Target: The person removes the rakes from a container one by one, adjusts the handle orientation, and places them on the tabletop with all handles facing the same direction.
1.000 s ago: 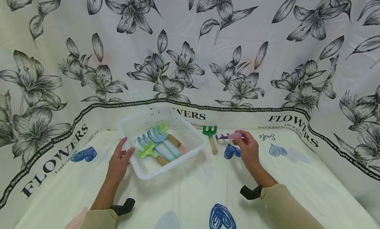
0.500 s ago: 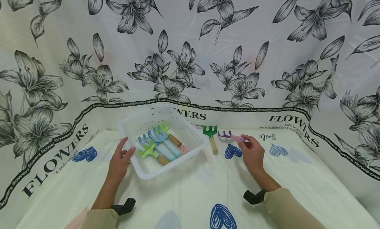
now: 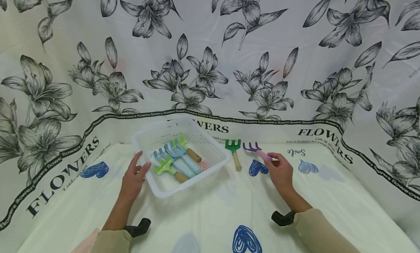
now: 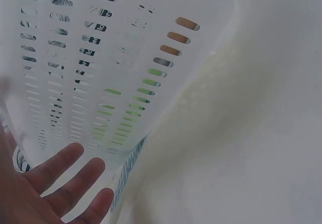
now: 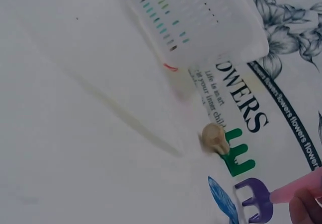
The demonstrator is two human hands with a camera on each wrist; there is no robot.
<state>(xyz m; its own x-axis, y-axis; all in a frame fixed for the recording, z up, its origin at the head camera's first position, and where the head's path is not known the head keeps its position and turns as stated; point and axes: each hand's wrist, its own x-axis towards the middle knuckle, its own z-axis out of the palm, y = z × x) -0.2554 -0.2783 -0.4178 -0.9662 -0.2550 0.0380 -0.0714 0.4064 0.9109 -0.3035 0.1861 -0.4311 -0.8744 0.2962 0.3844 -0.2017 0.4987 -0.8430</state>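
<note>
My right hand (image 3: 282, 172) pinches the pink handle of a small garden hand rake (image 3: 252, 147) with purple tines, which point up and left. Just left of it, a green hand rake (image 3: 233, 145) with a wooden handle lies on the cloth. My left hand (image 3: 132, 176) touches the near-left rim of a white perforated basket (image 3: 210, 171), its thumb over the rim. In the left wrist view, three of its fingers (image 4: 70, 189) are straight and spread beside the basket wall. Inside the basket lie light-green rakes (image 3: 164, 165) with wooden handles and light-blue ones (image 3: 175, 151).
A white cloth (image 3: 210, 224) with printed hearts covers the work surface. Behind the basket rises a floral curtain (image 3: 210, 56) with a black lettered band along its lower part. A pink patch (image 3: 204, 165) shows in the basket near its right side.
The pink-handled rake has turned from level to slanting, its handle end now lower right. My right hand has shifted slightly right and down. Left hand and basket have stayed about still.
</note>
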